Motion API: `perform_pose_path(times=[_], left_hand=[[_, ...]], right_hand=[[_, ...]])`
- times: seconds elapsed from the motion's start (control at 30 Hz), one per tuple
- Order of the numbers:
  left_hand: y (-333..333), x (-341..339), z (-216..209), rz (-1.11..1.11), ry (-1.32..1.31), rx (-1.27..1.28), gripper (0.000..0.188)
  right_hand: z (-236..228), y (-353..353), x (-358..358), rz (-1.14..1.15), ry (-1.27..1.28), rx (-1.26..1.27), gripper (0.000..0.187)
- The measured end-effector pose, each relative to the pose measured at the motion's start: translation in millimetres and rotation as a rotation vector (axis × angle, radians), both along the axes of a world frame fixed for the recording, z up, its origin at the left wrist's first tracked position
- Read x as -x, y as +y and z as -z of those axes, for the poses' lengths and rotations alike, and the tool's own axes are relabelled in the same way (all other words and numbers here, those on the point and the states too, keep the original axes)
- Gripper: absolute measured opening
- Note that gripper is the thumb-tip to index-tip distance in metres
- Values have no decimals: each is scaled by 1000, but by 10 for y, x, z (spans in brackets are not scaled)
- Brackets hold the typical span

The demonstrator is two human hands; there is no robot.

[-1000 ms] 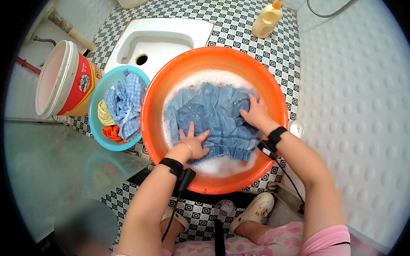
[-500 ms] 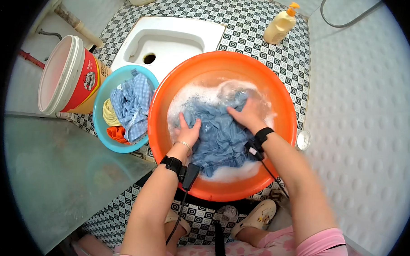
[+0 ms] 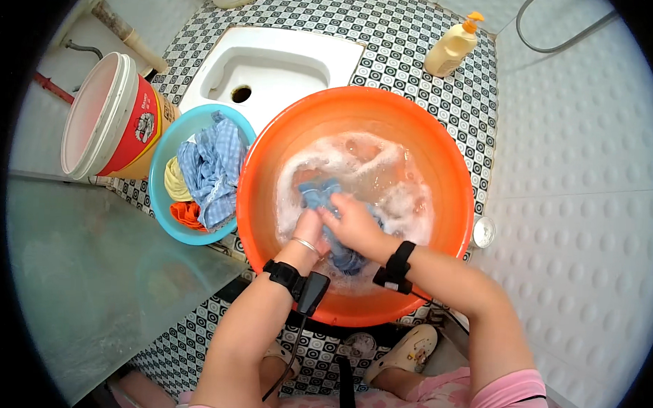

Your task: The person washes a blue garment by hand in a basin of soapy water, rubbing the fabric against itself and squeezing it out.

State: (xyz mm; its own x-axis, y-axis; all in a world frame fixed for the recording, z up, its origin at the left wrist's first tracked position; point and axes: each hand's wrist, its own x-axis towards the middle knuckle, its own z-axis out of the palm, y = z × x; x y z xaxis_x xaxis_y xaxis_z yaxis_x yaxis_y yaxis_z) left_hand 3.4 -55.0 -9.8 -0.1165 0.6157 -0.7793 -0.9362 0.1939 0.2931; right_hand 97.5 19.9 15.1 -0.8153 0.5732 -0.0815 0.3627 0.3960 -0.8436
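Observation:
A wet blue denim-like garment (image 3: 317, 193) is bunched up in the soapy water of a large orange basin (image 3: 443, 165). My left hand (image 3: 310, 228) is closed on it from the left side. Close beside it, my right hand (image 3: 356, 222) grips the cloth from the right and above. The two hands nearly touch, and they hide the garment's middle. Its lower end hangs below them toward the near side of the basin. White foam (image 3: 405, 207) floats around the cloth.
Left of the basin, a light-blue tub (image 3: 167, 137) holds checked blue, yellow and orange clothes. A lidded bucket (image 3: 138, 125) stands behind it. A squat toilet (image 3: 274, 47) lies beyond. A pump bottle (image 3: 450, 50) stands at the far right, near the wall (image 3: 572, 162).
The garment was spread wide across the water and is now gathered into a narrow bunch. My right hand has moved left and nearer, beside the left hand. More sudsy water shows.

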Motion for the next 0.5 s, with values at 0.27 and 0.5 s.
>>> perform_pose_path(times=[0.27, 0.5], left_hand=[[27, 128, -6, 773, 1201, 286, 55], [-49, -88, -13, 1454, 1242, 623, 74]], right_hand=[[279, 1123, -482, 117, -441, -489, 32], [365, 562, -263, -287, -750, -315, 64]])
